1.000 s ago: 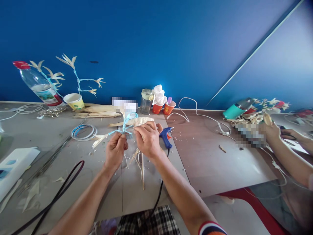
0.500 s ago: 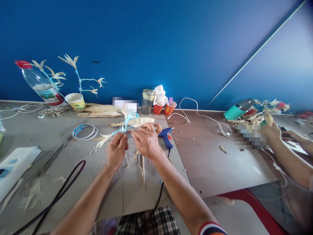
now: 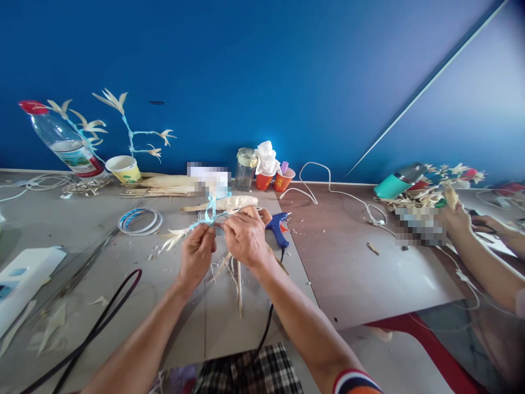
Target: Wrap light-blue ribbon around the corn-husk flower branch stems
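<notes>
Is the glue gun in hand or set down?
Set down: the glue gun lies on the table beside the right hand, which pinches at the blue-wrapped stem with the left hand.

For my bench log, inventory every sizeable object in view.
flower stem: 1, blue-cream, centre
glue gun: 1, blue, centre
coil: 1, white, centre left
husks: several, cream, back centre
further stems: 2, blue-cream, back left
bottle: 1, clear, back left
cup: 1, yellow, back left
jar: 1, clear, back centre
paper cups: 2, red, back centre
tumbler: 1, teal, back right
box: 1, white, left edge
co-worker's hands: 2, bare, far right
left hand: 1, bare, centre
right hand: 1, bare, centre
</notes>
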{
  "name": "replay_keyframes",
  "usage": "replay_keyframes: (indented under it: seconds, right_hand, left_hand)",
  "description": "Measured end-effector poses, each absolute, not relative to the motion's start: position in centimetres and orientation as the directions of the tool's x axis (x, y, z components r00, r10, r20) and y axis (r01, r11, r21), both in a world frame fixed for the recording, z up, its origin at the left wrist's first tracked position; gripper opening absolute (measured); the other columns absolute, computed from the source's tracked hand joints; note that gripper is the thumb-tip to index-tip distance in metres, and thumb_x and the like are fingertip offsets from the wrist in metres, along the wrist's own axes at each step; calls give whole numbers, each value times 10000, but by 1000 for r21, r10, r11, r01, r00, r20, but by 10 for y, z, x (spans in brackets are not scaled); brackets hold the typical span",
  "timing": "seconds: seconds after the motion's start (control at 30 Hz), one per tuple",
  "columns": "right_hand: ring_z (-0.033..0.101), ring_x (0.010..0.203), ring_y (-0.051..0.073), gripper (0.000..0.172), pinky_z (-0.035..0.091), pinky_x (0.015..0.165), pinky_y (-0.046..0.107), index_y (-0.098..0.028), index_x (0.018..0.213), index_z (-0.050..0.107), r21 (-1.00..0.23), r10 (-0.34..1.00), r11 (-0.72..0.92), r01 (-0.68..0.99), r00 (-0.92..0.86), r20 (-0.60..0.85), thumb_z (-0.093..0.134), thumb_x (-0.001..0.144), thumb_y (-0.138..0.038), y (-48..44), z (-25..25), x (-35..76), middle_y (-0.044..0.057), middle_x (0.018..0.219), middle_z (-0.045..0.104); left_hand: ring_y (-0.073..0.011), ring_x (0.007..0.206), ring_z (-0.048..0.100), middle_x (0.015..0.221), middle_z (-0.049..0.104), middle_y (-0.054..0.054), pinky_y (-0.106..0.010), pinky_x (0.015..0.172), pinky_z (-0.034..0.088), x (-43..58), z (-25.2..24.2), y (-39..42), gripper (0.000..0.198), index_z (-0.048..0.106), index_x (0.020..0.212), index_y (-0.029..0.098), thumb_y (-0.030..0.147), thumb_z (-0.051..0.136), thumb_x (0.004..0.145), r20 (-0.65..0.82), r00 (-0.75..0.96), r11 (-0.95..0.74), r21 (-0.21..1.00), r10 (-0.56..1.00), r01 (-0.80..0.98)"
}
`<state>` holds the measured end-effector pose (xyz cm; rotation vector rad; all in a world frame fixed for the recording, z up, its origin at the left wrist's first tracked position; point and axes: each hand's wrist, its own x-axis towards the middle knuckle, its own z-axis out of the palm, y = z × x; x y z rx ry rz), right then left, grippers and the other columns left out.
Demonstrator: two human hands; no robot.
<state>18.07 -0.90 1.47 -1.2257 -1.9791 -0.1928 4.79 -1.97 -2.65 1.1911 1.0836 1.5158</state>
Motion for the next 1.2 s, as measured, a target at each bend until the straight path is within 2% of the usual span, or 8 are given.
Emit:
replay_keyframes:
  seconds: [0.2, 0.37, 0.47, 0.53, 0.67, 0.8, 0.97, 1.2]
  right_hand:
    - [526, 952, 210, 148, 274, 904, 377, -206, 855, 691, -403, 728, 578, 710, -226, 647, 577, 849, -301, -14, 23, 182, 39, 849, 701]
    - [550, 1045, 215, 387, 367, 930, 387, -223, 1087, 664, -778, 804, 582, 237, -30, 593, 494, 866, -492, -6, 28, 193, 68, 1122, 640]
    - [572, 732, 135, 353, 445, 725, 287, -193, 861, 695, -917, 936, 321, -237, 229, 268, 471, 887, -463, 14, 14, 204, 38, 800, 644]
    - [519, 583, 93, 241, 415, 575, 225, -163, 778, 686, -914, 998, 51, -402, 46, 36, 612, 806, -391, 26, 3, 210, 12, 675, 601]
    - [497, 462, 81, 308, 365, 441, 190, -134, 745, 636, -858, 879, -386, -338, -417, -232, 617, 813, -433, 34, -10, 214, 16, 598, 594]
    - [473, 412, 87, 497, 355, 410, 195, -119, 829, 607, -757, 609, -622, -200, -732, -307, 377, 923, -549, 32, -14, 202, 75, 631, 646]
    - [507, 483, 97, 439, 390, 440, 198, -123, 842, 572, -625, 561, -726, -286, -772, -298, 333, 956, -473, 38, -17, 199, 65, 673, 633]
    - [422, 415, 47, 203, 337, 406, 154, -139, 710, 545, -681, 622, -675, -285, -716, -317, 671, 772, -286, 36, -24, 199, -41, 514, 523]
  left_hand:
    - [-51, 462, 312, 518, 357, 69, -191, 450, 288, 51, -17, -19, 282, 505, 662, 175, 373, 659, 791, 93, -131, -134, 925, 987, -355]
    - [-36, 441, 286, 504, 380, 75, -172, 426, 261, 48, -3, -17, 253, 545, 699, 170, 343, 728, 721, -19, -162, -71, 845, 987, -530]
    - [-33, 429, 282, 505, 412, 71, -172, 422, 268, 44, 1, -17, 285, 500, 658, 174, 316, 742, 707, -65, -158, -40, 811, 985, -584]
    - [-30, 427, 282, 518, 427, 68, -175, 427, 282, 41, 3, -17, 261, 521, 679, 174, 315, 738, 714, -65, -128, -25, 800, 990, -600]
    - [-25, 435, 292, 536, 431, 62, -179, 442, 301, 38, 4, -19, 196, 608, 751, 171, 327, 726, 732, -21, -87, -34, 812, 996, -583]
    - [-28, 446, 308, 545, 402, 59, -188, 448, 308, 39, 4, -21, 197, 666, 808, 168, 354, 707, 755, 47, -37, -60, 844, 998, -533]
    - [-36, 464, 313, 555, 392, 49, -192, 454, 290, 42, 0, -25, 191, 650, 782, 169, 359, 671, 795, 110, 52, -71, 873, 993, -482]
    - [-56, 477, 325, 520, 311, 66, -212, 480, 283, 43, -10, -29, 224, 613, 776, 169, 385, 620, 838, 88, 201, -12, 936, 976, -351]
